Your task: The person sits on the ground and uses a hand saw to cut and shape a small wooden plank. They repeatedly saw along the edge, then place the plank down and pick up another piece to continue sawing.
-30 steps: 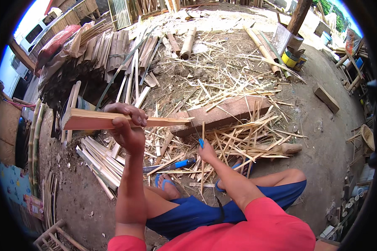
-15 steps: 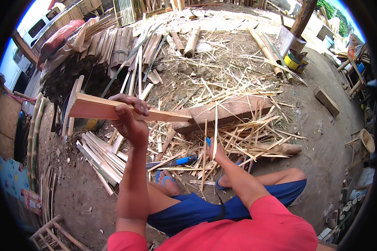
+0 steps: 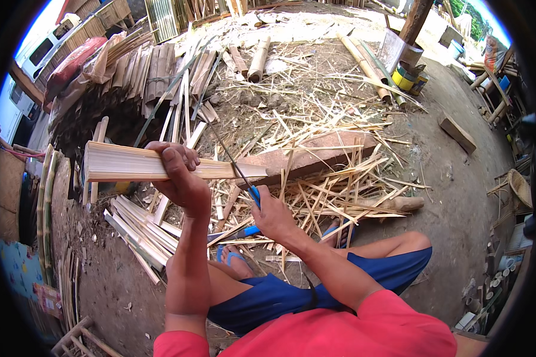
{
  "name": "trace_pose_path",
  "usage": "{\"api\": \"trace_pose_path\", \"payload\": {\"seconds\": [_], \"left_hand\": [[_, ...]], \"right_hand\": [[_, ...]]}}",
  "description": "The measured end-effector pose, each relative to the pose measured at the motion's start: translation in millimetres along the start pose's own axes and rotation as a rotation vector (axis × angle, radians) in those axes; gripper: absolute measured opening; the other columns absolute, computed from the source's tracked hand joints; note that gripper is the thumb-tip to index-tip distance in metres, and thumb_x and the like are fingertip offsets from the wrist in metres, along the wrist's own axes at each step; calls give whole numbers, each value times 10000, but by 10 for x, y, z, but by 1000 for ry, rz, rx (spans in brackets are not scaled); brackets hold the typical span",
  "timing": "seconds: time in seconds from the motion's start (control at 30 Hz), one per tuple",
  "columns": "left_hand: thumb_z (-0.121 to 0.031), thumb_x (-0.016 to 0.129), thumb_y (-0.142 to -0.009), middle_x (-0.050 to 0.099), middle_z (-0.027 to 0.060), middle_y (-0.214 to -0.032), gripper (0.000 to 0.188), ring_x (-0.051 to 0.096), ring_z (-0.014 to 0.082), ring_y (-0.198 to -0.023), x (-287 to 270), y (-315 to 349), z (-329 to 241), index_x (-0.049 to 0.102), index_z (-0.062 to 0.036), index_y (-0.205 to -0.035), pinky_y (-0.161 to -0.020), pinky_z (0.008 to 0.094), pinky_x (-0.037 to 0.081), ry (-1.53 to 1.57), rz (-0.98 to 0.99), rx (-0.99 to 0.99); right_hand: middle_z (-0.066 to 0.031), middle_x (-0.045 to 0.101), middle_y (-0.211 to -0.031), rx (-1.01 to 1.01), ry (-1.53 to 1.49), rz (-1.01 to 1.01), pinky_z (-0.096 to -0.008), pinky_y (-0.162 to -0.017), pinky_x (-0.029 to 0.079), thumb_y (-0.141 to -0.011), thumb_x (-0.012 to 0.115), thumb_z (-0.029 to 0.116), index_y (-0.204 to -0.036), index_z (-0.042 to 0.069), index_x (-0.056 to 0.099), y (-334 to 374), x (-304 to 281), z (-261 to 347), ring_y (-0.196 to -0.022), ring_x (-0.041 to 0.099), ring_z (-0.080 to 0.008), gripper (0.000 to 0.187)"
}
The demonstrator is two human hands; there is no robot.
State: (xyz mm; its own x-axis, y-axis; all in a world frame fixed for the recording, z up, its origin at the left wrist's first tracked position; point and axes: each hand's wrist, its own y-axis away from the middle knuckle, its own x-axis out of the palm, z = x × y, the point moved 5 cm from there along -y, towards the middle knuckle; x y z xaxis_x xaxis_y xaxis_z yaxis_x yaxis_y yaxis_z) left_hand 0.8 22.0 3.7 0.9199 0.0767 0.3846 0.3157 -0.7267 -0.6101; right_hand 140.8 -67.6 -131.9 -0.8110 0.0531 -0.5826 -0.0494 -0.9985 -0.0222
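My left hand point(image 3: 183, 181) grips a pale split-bamboo slat point(image 3: 119, 162), wide at its left end and narrowing to the right. The slat's narrow end meets the left end of a thick brown wooden beam point(image 3: 327, 156) on the ground. In my right hand point(image 3: 272, 215) is a knife point(image 3: 239, 171) with a blue handle and a long, thin dark blade. That blade slants up and left across the slat near its narrow end; whether it touches is unclear. A second blue-handled tool point(image 3: 244, 232) lies between my feet, partly hidden behind my right hand.
Thin bamboo shavings point(image 3: 339, 190) pile over and around the beam. Split bamboo strips point(image 3: 138, 229) lie at the left, and stacked bamboo halves point(image 3: 155, 74) beyond them. Bamboo poles point(image 3: 366, 68) and a loose wood block point(image 3: 457, 134) are on the right.
My right hand has moved left with the knife, whose blade now crosses the slat. The slat has rolled, showing its pale striped face. A strip that hung by my right hand is gone from there.
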Motion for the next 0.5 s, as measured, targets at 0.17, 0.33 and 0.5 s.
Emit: {"api": "trace_pose_path", "payload": {"seconds": [0.17, 0.33, 0.5], "left_hand": [[-210, 544, -994, 413, -9, -708, 169, 364, 72, -593, -68, 1, 32, 452, -68, -981, -552, 258, 359, 30, -47, -14], [-195, 545, -980, 427, -5, -714, 161, 368, 72, -589, -110, -67, 39, 459, -62, -1010, -545, 257, 361, 13, -65, 19], [-168, 557, -931, 471, 29, -799, 348, 420, 93, -618, -120, 27, 182, 422, 5, -1201, -575, 262, 398, -179, -247, -18]], "right_hand": [[-273, 657, -794, -26, -23, -77, -578, -695, 498, -936, 580, 180, -1176, 44, 434, -2, 340, -523, -786, 646, -497, 313], [-278, 687, -888, 598, 256, 148, -547, -793, 524, -929, 561, 192, -1149, 18, 482, -89, 411, -1653, -889, 671, -476, 291], [-289, 652, -812, 193, -48, 105, -580, -731, 486, -943, 564, 202, -1140, 30, 446, 15, 383, -1120, -817, 641, -507, 288]]}}
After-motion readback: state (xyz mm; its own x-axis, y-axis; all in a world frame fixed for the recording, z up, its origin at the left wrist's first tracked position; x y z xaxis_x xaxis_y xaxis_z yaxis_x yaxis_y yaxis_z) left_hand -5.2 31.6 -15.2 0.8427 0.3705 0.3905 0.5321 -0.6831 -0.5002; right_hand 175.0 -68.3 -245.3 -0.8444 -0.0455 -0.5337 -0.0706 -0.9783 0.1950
